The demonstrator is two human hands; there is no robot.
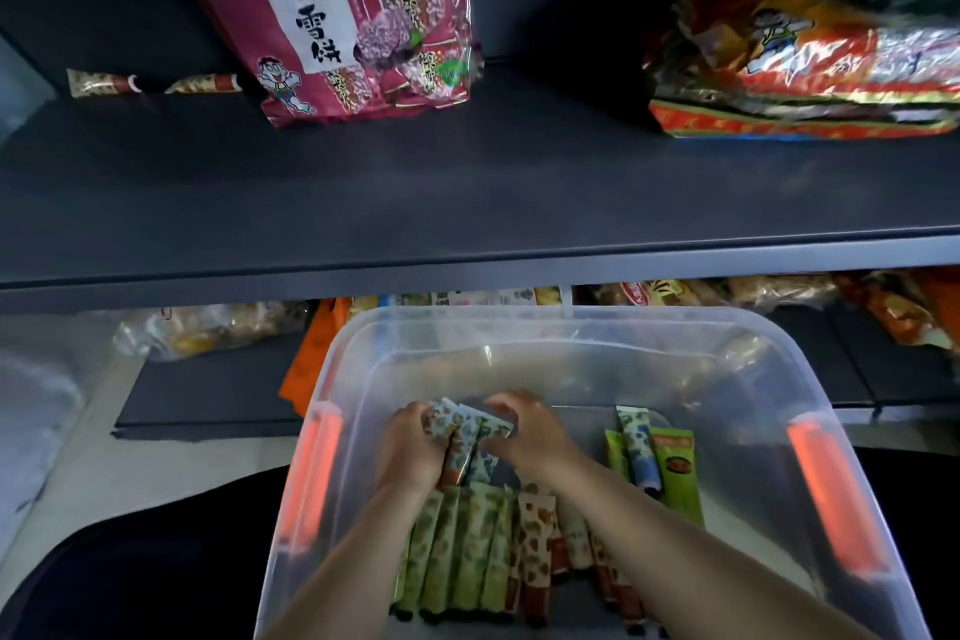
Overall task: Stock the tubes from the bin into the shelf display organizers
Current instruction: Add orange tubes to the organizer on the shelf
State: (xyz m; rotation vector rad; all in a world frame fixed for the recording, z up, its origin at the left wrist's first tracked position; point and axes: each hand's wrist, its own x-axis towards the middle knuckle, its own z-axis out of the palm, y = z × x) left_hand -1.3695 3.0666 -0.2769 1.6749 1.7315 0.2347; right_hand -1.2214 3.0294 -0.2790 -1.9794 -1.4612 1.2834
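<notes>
A bundle of tubes (462,436) is gripped by both the left hand (413,447) and right hand (524,431) inside the bin (571,327). Ends should be aligned and the bundle squeezed evenly before being lifted to the far shelf (467,202).

1. The scene is dim overall; the dark shelf board (467,202) soaks up light and shows only a faint sheen along its front edge.
2. Deep shadow fills the upper corners and the lower left, where detail is lost.
3. Glare flares off the foil of the orange snack bag (810,67) and, more weakly, off the pink snack bag (343,15).
4. The clear bin (571,327) looks milky, and its orange handles (831,494) glow and smear.
5. Wide-angle distortion bows the shelf edge and stretches things near the borders.
6. The picture is soft throughout; the tubes (467,551) blur towards the bottom edge, and packets under the shelf are indistinct.
</notes>
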